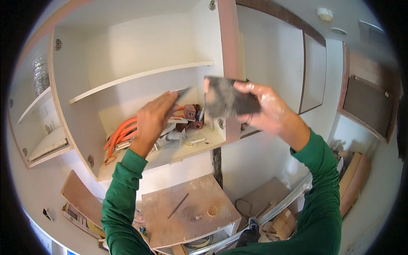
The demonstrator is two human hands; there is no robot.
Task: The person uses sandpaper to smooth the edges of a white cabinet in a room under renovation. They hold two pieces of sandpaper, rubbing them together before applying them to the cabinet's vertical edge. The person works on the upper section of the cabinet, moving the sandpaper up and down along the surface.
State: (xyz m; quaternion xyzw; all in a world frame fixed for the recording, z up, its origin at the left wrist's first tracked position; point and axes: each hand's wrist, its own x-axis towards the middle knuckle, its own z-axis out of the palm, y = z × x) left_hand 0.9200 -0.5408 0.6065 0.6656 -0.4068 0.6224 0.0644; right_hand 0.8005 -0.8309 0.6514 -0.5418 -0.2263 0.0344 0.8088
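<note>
My right hand (271, 108), with white dust on its fingers and thumb, grips a flat dark grey sheet of sandpaper (221, 97) by its right side. A pale, dusty patch covers part of the sheet's face. A thin dark piece (183, 92), seen nearly edge-on, is in the fingers of my left hand (153, 119); it looks like the same kind of sandpaper. Both hands are raised in front of the open wall cabinet (146, 44), apart from each other. The right hand is slightly blurred.
On the cabinet's bottom shelf lie orange flexible tubing (123, 135), reddish boxes (190, 112) and white fittings. Below stands a dusty base cabinet top (187, 221) with a thin strip (178, 206) and a tape roll (212, 210). Long metal profiles (280, 204) and a cardboard box (284, 223) lie lower right.
</note>
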